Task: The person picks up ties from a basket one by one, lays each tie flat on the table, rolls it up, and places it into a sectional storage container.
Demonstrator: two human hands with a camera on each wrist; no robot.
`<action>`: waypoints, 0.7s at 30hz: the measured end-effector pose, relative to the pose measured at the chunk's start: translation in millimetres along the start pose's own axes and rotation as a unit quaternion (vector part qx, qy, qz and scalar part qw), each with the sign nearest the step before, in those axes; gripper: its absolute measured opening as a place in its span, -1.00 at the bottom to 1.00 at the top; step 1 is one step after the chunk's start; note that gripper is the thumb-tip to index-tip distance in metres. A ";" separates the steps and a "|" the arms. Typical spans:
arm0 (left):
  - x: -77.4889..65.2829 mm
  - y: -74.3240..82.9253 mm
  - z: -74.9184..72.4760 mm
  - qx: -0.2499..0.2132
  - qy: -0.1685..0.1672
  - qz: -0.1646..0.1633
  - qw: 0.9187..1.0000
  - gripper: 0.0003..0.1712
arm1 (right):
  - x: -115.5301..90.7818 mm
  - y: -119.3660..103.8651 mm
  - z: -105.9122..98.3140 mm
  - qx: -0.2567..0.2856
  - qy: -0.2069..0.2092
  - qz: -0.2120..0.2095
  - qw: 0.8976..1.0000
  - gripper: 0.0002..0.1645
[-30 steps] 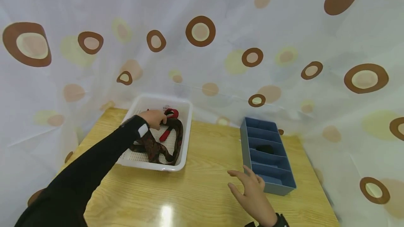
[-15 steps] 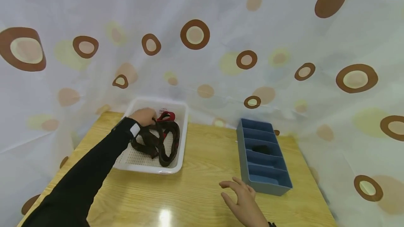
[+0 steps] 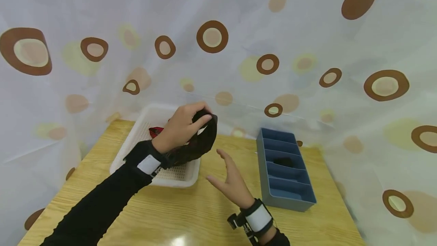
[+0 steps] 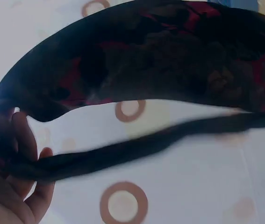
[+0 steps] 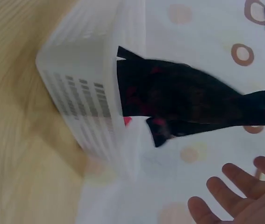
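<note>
Above the white basket (image 3: 186,182), my left hand (image 3: 179,128) holds a long dark cloth strip with a red pattern (image 3: 206,139), pinched between thumb and fingers. In the left wrist view the cloth (image 4: 169,65) spreads out wide, with a narrower twisted length below it, both running from the left fingers. The right wrist view shows flat cloth ends (image 5: 179,93) at the basket's rim. My right hand (image 3: 233,181) is in the air right of the basket, fingers spread, touching nothing. A red item (image 3: 155,131) lies in the basket, partly hidden by the left arm.
A blue-grey divided tray (image 3: 290,203) stands on the wooden table (image 3: 218,208) to the right. One of its middle compartments holds a small black item (image 3: 284,161). Behind the table hangs a white curtain (image 3: 232,86) with brown and yellow spots.
My left hand has lifted the cloth strip up from inside the basket and moved it right, toward the basket's right rim. The right hand has moved up and left, nearer to it.
</note>
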State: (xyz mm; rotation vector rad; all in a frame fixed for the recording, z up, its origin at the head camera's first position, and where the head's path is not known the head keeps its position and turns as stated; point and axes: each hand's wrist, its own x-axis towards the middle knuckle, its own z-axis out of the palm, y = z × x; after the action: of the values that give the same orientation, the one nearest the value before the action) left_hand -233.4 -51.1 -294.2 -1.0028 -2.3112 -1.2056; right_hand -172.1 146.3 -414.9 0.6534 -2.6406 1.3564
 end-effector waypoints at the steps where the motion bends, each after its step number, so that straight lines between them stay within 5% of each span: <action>1: 0.0 3.2 2.7 -0.005 0.007 0.002 1.000 -0.88 | 6.6 0.4 5.9 0.022 -0.005 0.002 1.000 -0.10; 6: -2.6 3.6 13.8 -0.035 0.002 -0.015 0.999 -0.84 | 26.8 -2.0 20.8 0.099 -0.026 0.000 0.995 -0.55; 10: -7.8 -11.4 20.2 -0.060 -0.074 -0.072 0.993 -0.66 | 27.5 -10.0 10.1 0.144 -0.013 -0.018 0.989 -0.70; 13: -18.7 -26.8 24.3 -0.067 -0.123 -0.129 0.982 -0.42 | 24.5 -18.5 -8.7 0.207 0.027 -0.017 0.978 -0.72; 15: -30.1 -38.4 28.4 -0.065 -0.126 -0.150 0.978 -0.31 | 23.7 -25.9 -25.5 0.253 0.056 -0.028 0.965 -0.80; 21: -72.3 -55.9 48.7 -0.089 -0.107 -0.131 0.982 -0.27 | 29.8 -55.6 -85.6 0.247 0.109 -0.135 0.953 -0.78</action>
State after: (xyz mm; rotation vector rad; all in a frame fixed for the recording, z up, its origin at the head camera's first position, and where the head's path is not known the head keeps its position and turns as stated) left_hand -223.2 -64.1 -396.4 -0.9492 -2.6052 -1.4948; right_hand -184.6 176.3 -313.6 0.8200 -1.9614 1.8828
